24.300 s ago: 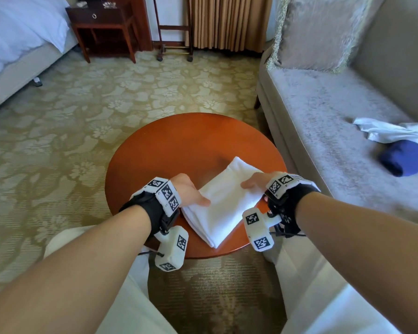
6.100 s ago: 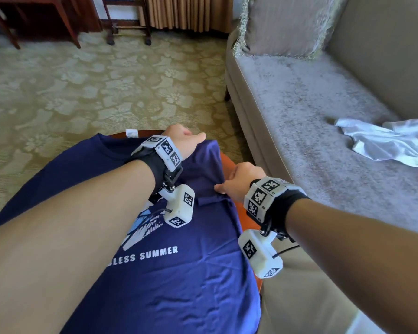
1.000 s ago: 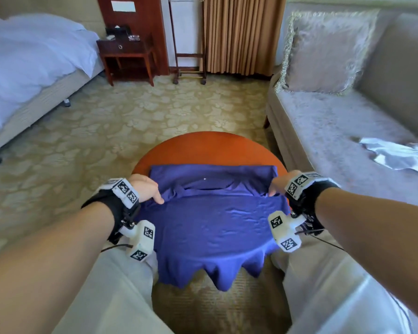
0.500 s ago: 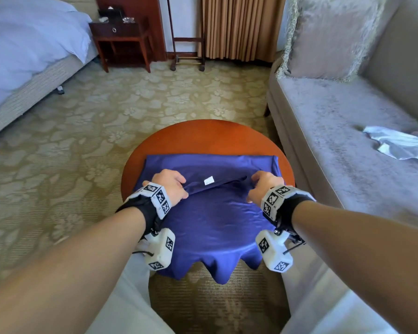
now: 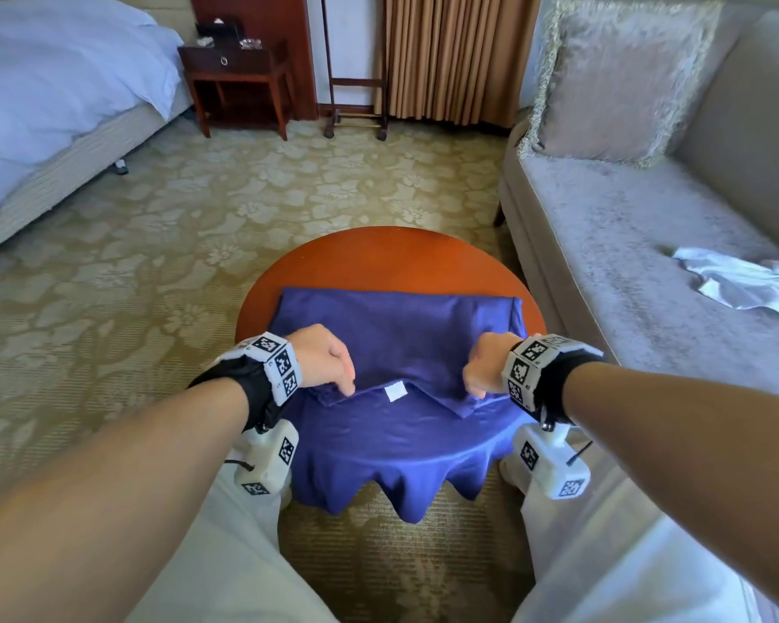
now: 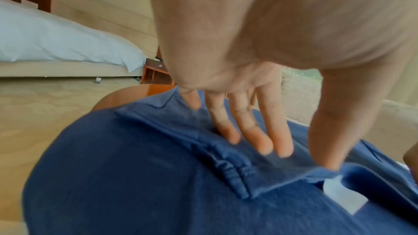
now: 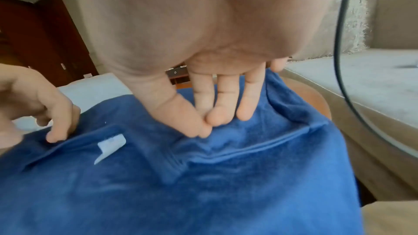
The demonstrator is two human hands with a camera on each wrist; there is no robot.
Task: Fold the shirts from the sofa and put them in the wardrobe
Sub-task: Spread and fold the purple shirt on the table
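A blue shirt point(image 5: 396, 335) lies on the round wooden table point(image 5: 392, 258), its near hem hanging over the front edge. Its far part is folded toward me, and a white label point(image 5: 396, 392) shows at the fold's edge. My left hand point(image 5: 345, 384) rests on the left of that edge; in the left wrist view its fingers point(image 6: 264, 147) lie straight on the cloth point(image 6: 135, 167). My right hand point(image 5: 475, 382) holds the right of the edge, thumb and fingers pinching a ridge of fabric point(image 7: 203, 194). A crumpled white shirt point(image 5: 747, 285) lies on the sofa.
The grey sofa point(image 5: 626, 227) with a fringed cushion point(image 5: 617, 78) runs along the right. A bed point(image 5: 41, 92) stands at the far left, with a dark nightstand point(image 5: 239, 78) and a wheeled wooden rack point(image 5: 356, 105) at the back wall. Patterned carpet surrounds the table.
Both hands drew the folded edge of the blue shirt toward me, so the flap now covers more of the shirt. My left hand's fingers have straightened on the cloth.
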